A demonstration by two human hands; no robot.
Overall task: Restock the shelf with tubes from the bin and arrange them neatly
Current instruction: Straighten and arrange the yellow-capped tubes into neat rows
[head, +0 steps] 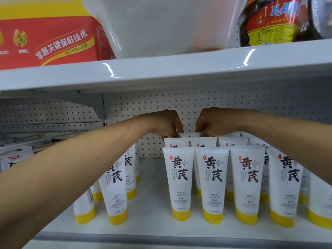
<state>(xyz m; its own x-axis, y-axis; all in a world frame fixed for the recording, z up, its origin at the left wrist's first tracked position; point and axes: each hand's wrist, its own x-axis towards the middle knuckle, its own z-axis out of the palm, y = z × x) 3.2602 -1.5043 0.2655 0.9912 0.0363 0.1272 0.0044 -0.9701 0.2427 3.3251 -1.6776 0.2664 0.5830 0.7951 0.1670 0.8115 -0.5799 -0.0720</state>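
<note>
Along the shelf's [161,229] front edge, tubes [180,184] stand on yellow caps (light, soft-walled, probably tippy). Near the back edge, left hand [165,124] and right hand [212,123] pinch rear tubes [185,135] by their stiff crimped tops.

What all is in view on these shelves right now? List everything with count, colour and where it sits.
tubes: over a dozen, some hidden by the arms, white with yellow caps, standing cap-down in rows on the lower shelf
back-row tubes: two, white, rearmost, middle
bin: one, translucent white, upper shelf, middle
box: one, red and yellow, upper shelf, left
snack bag: one, dark with a red label, upper shelf, right
packets: a few, white, far left, blurred
pegboard: one, white, behind the tubes
left hand: one, pinching a back-row tube's top
right hand: one, pinching the neighbouring tube's top
</note>
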